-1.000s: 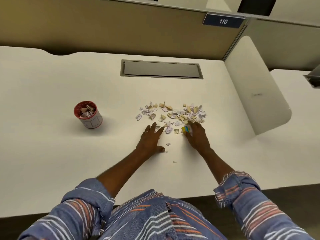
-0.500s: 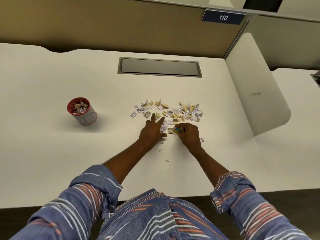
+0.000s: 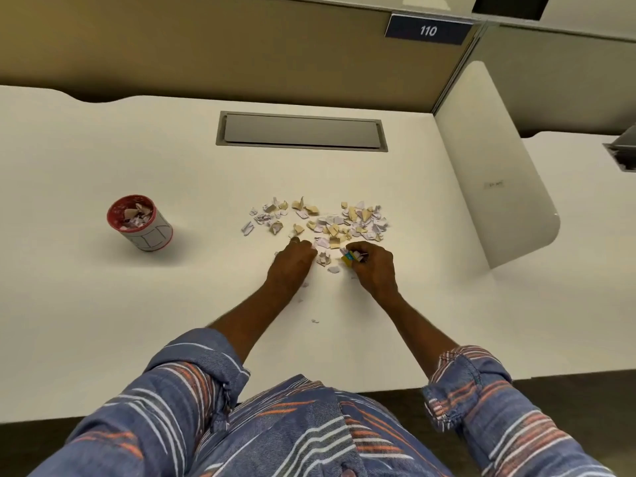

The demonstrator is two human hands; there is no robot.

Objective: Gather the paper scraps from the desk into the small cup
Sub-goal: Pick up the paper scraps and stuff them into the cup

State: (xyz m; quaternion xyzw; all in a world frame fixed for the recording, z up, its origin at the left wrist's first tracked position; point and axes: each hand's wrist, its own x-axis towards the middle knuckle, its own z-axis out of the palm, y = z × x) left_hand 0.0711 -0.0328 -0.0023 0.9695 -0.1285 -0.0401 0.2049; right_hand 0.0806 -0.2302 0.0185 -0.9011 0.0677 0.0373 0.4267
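Paper scraps (image 3: pixel 330 223) are lying at the centre of the worktop (image 3: pixel 103 304); the cup (image 3: pixel 139 223) is standing well apart, toward the left edge. The right hand (image 3: pixel 373 268) is pinching a yellow-and-blue piece (image 3: pixel 348 257); the left hand (image 3: pixel 292 261) is curling beside the scraps, grip unclear. Loosely held scraps are likely to drop during the carry.

Left of the left hand's fingers (image 3: pixel 304 246), cream table (image 3: pixel 206 270) runs open to the red-rimmed white paper cup (image 3: pixel 155 236); torn white-and-tan paper scraps (image 3: pixel 330 222) crowd just beyond.
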